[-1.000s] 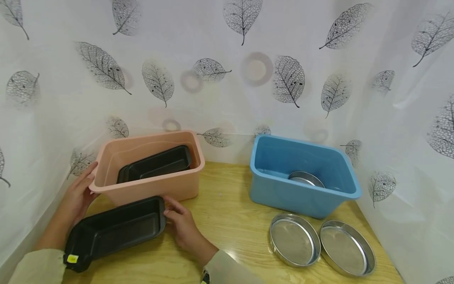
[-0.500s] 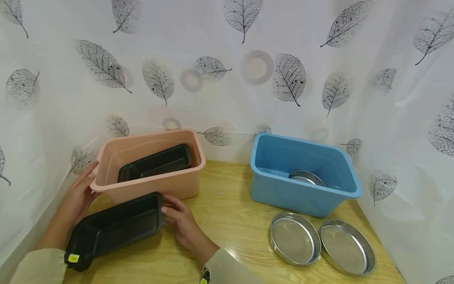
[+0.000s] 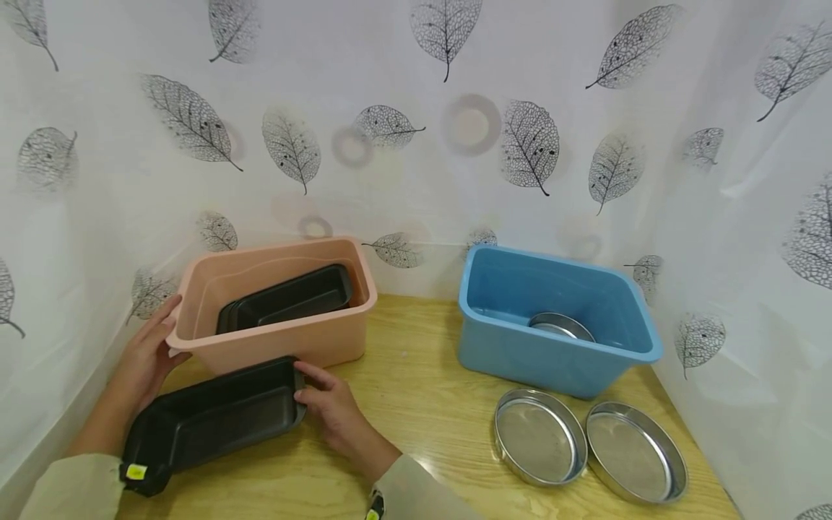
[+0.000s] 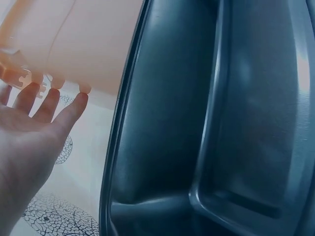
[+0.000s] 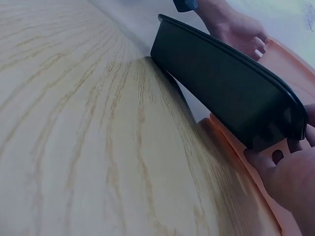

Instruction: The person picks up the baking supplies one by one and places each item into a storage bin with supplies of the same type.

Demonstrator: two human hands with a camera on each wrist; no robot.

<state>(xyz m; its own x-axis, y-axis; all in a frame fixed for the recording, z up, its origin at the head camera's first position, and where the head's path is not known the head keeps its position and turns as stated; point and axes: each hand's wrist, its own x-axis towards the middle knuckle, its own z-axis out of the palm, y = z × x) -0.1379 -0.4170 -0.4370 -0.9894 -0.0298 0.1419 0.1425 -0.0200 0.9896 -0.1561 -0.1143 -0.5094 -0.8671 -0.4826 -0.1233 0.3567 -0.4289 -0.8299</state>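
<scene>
My right hand [image 3: 338, 415] pinches the right end of a black loaf pan [image 3: 227, 419], thumb and fingers at its rim. In the right wrist view the loaf pan [image 5: 221, 83] slopes, with the held end raised off the table. My left hand [image 3: 139, 361] touches the left end of a pink bin [image 3: 279, 347]; in the left wrist view the left hand's fingers [image 4: 69, 115] reach nearly straight to the bin's wall. More black loaf pans [image 3: 292, 296], apparently nested, lie inside the pink bin.
At the right stands a blue bin [image 3: 552, 361] with a round metal pan [image 3: 562, 325] inside. Two round metal pans [image 3: 541, 437] lie in front of it on the wooden table [image 3: 416, 390]. A leaf-patterned white curtain [image 3: 403, 65] closes off the back and sides.
The loaf pan's right end has risen a little and dipped again in the right hand's pinch. The left hand stays on the pink bin, and the other things have not moved.
</scene>
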